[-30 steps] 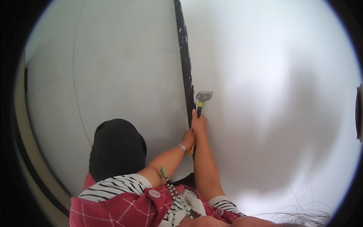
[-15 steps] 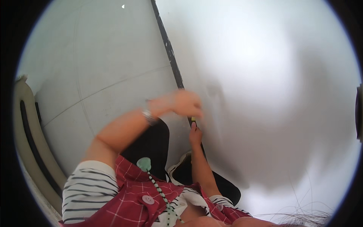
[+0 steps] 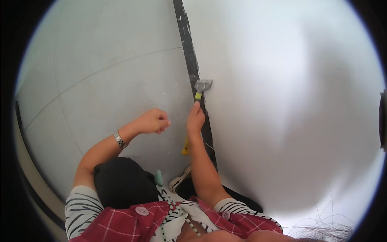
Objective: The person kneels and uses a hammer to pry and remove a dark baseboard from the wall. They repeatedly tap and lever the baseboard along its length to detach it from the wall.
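A scraper with a flat grey head, a yellow-green band and a yellow handle end is gripped in my right hand. Its head lies over the dark skirting strip, and the blade reaches the edge of the white wall. White flecks mark the strip. My left hand hovers over the grey tiled floor, left of the scraper and apart from it. Its fingers are curled closed, and whatever may be inside them is hidden. A metal watch circles that wrist.
Small white specks dot the grey floor beside the strip. A pale curved piece of furniture stands at the left rim. My bent knee in black and my shoe are close below my hands. A dark object shows at the right rim.
My left hand has pulled away from the strip, leftward and slightly nearer. My right hand has gone farther up along the strip, and the scraper's head now shows.
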A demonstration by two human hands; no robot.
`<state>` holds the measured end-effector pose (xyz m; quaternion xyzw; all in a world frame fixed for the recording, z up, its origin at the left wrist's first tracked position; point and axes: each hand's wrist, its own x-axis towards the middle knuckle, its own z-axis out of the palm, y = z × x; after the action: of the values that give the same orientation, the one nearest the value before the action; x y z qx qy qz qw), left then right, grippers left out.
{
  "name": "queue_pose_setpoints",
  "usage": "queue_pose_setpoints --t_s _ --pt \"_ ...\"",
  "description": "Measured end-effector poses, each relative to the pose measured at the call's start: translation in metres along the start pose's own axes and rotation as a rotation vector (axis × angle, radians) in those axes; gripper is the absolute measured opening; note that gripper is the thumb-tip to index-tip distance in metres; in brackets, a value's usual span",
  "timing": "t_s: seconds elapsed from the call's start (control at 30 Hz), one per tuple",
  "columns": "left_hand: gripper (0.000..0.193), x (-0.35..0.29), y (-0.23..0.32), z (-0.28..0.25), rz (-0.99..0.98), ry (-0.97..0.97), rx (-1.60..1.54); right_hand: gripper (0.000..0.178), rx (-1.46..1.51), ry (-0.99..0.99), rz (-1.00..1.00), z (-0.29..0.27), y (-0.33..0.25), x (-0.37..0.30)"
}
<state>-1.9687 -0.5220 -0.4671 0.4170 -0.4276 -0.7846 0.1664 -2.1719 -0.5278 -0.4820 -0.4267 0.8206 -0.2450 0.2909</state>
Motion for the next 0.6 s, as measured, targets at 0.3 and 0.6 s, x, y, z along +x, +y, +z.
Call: queue_pose_setpoints --t_s 0.3,0.6 --pt "0.023 0.005 -0.029 0.036 -0.025 -0.222 0.156 0.058 -0.104 0.073 0.023 -0.029 0.040 -0.024" --pt "0.044 0.028 -0.055 0.039 0.222 -0.159 0.306 0.050 0.355 -0.045 0.193 0.026 0.002 -0.001"
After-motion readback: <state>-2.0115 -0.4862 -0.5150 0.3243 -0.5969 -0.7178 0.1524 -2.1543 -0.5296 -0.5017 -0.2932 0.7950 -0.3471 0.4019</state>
